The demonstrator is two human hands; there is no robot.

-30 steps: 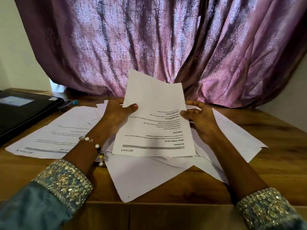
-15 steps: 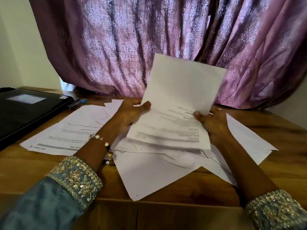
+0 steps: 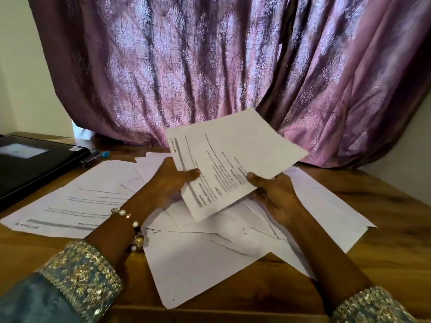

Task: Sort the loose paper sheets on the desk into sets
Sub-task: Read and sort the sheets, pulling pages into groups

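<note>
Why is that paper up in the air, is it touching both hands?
Touching. The head view shows the left hand and right hand each pinching the lifted sheet, thumbs on top.

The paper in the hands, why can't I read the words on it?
Head view: the held sheet is smeared by motion blur, so its lines of print run into grey streaks; both hands, left hand and right hand, pinch it. Head view: the wide lens also bends the desk edges.

blue sleeves [image 3: 35, 299] w/ gold embroidered cuffs, beaded bracelet [image 3: 130, 226]
</note>
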